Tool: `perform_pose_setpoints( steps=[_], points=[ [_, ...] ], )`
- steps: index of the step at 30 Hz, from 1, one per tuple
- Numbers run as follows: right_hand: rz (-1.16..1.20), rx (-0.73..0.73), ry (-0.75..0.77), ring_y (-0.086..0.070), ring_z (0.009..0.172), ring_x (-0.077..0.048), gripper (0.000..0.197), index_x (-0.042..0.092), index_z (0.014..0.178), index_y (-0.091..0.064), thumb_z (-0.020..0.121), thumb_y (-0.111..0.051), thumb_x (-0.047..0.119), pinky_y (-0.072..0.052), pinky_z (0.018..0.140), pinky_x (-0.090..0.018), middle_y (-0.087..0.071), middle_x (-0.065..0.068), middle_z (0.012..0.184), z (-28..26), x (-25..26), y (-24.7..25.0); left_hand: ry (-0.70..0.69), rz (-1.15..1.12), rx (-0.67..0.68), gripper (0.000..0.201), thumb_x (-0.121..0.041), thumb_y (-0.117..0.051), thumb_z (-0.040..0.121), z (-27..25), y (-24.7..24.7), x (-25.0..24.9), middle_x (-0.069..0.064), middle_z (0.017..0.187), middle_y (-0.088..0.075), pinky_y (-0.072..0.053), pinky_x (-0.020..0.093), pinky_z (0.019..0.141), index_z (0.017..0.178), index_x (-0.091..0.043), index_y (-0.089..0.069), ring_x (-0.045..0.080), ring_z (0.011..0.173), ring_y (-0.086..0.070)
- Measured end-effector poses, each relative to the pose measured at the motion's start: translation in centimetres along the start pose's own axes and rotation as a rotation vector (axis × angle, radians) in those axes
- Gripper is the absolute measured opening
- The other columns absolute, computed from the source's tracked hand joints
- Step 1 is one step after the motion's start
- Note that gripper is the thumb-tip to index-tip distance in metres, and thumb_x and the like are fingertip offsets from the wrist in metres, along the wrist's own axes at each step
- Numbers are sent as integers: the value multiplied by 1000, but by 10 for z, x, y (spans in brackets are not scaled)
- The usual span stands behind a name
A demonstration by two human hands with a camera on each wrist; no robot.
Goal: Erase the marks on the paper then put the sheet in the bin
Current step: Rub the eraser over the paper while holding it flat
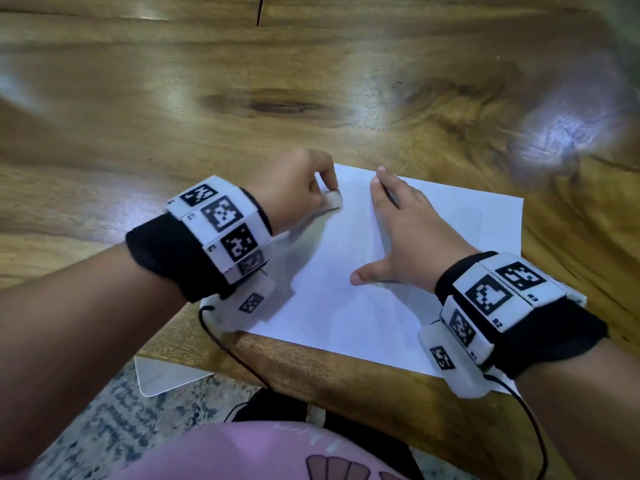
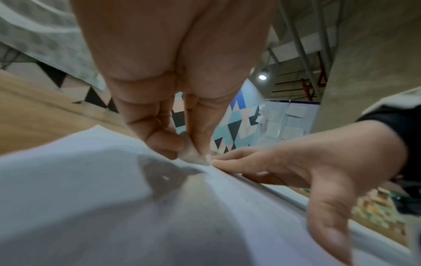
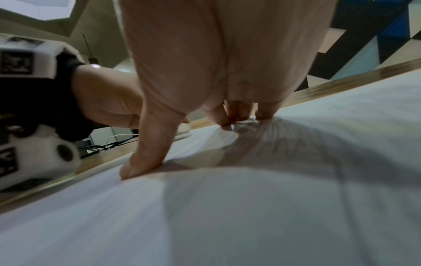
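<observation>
The sheet (image 1: 346, 306) lies flat at the desk's (image 1: 311, 98) near edge — thin, limp, easily creased, so best held down while rubbed. On its middle the right hand (image 1: 408, 233) presses flat, fingers spread. At its far left corner the left hand (image 1: 298, 192) pinches a small white eraser (image 1: 334, 199) — marks look faint.

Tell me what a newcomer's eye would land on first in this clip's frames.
The white sheet at the near edge of the wooden table, with both hands on it. The left hand pinches a small eraser against the sheet's far left corner, while the right hand lies flat, fingers spread, pinning the paper. Black wristbands with white coded blocks also stand out.
</observation>
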State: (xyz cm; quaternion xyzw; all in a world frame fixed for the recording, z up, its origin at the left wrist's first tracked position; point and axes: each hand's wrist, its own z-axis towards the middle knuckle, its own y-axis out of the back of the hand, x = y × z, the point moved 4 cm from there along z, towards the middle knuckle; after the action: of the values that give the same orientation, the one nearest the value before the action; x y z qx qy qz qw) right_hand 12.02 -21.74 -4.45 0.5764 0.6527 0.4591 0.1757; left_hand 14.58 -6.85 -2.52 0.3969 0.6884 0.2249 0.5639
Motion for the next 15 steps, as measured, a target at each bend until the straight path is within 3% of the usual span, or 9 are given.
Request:
perform_pose_setpoints(
  steps=[5, 8, 10, 12, 15],
  points=[
    [-12, 36, 32, 18, 144, -13, 135, 14, 150, 15, 62, -79, 56, 0, 116, -25, 28, 3, 155, -2, -2, -2, 57, -114, 17, 17, -18, -67, 76, -24, 6, 25, -5, 64, -57, -44, 30, 67, 92, -16, -63, 12, 58, -53],
    [-42, 45, 41, 20, 143, -15, 137, 17, 149, 17, 60, -79, 58, 0, 116, -28, 31, 2, 154, -2, -2, -4, -1, -42, 32, 16, -22, -70, 75, -30, -2, 19, -6, 63, -59, -38, 9, 57, 89, -16, -67, 4, 54, -51],
    [-41, 40, 36, 20, 143, -15, 136, 17, 149, 16, 60, -78, 59, 1, 116, -27, 31, 2, 154, -2, -2, -4, -73, 71, 12, 15, -25, -68, 76, -26, -7, 8, -5, 63, -57, -35, 12, 57, 87, -16, -67, 4, 56, -49],
    [-42, 39, 34, 20, 143, -15, 136, 16, 149, 16, 61, -78, 58, 2, 116, -27, 30, 2, 154, -2, -1, -3, -111, 180, 41, 14, -27, -65, 78, -25, -12, 2, -7, 66, -52, -37, 23, 63, 88, -17, -67, 10, 65, -50],
    [-50, 45, 35, 19, 144, -15, 136, 15, 149, 16, 61, -78, 58, 2, 115, -26, 30, 1, 154, -2, -1, -3, -230, 271, 218, 13, -28, -63, 80, -43, -24, 0, -3, 70, -55, -28, 16, 50, 76, -16, -66, 18, 71, -52]
  ],
)
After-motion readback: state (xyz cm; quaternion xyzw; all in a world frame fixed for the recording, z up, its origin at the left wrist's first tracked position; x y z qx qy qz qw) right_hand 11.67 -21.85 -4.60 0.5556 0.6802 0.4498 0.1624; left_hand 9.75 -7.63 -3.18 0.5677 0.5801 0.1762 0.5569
